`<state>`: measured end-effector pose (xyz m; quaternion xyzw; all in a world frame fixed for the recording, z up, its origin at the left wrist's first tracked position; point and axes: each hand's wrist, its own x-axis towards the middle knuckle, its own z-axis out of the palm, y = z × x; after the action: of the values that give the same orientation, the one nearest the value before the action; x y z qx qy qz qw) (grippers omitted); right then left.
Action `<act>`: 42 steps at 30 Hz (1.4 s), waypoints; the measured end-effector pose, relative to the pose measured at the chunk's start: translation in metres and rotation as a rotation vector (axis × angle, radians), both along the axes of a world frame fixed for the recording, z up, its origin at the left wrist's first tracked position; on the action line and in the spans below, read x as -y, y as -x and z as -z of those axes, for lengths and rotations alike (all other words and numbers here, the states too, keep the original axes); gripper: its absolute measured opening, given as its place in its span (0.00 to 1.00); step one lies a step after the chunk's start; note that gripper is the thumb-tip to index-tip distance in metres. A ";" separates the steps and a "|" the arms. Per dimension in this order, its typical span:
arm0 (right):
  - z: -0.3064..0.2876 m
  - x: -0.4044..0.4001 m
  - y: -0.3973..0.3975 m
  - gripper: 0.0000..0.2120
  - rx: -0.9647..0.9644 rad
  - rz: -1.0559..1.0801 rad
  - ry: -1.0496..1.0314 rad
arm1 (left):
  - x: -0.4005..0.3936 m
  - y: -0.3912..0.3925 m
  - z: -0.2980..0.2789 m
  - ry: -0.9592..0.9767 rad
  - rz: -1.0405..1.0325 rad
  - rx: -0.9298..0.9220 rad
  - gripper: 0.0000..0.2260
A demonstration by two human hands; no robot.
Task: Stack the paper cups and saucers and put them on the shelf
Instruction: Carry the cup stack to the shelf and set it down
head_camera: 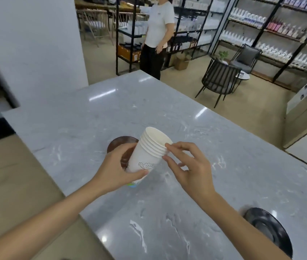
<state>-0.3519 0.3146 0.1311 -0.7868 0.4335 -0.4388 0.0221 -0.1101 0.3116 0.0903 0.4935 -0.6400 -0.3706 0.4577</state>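
A nested stack of white paper cups [148, 152] is held tilted above the grey marble table [167, 212], mouths pointing up and away. My left hand [117, 169] wraps around the lower part of the stack. My right hand [188, 166] touches the rims with thumb and fingertips at the stack's right side. A brown saucer [119, 142] lies on the table behind the stack, partly hidden by my left hand and the cups.
A round black recess [269, 229] sits in the table at the near right. Beyond the far edge stands a person in a white top [158, 34], with black shelving [261, 30] of bottles, black chairs [220, 79] and a white pillar [36, 44].
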 end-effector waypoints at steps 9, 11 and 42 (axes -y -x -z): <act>0.002 0.059 -0.137 0.14 0.023 -0.217 -0.072 | 0.007 -0.127 0.014 -0.080 -0.226 -0.017 0.33; 0.005 0.071 -0.172 0.14 0.007 -0.267 -0.070 | 0.006 -0.158 0.017 -0.083 -0.282 -0.035 0.32; 0.016 0.153 -0.665 0.14 -0.160 -1.003 -0.135 | -0.054 -0.560 0.028 -0.174 -0.948 -0.076 0.32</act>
<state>0.3133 0.1621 0.1147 -0.9259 0.0304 -0.2838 0.2475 0.4494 0.3659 0.0621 0.7535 -0.2940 -0.1910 0.5563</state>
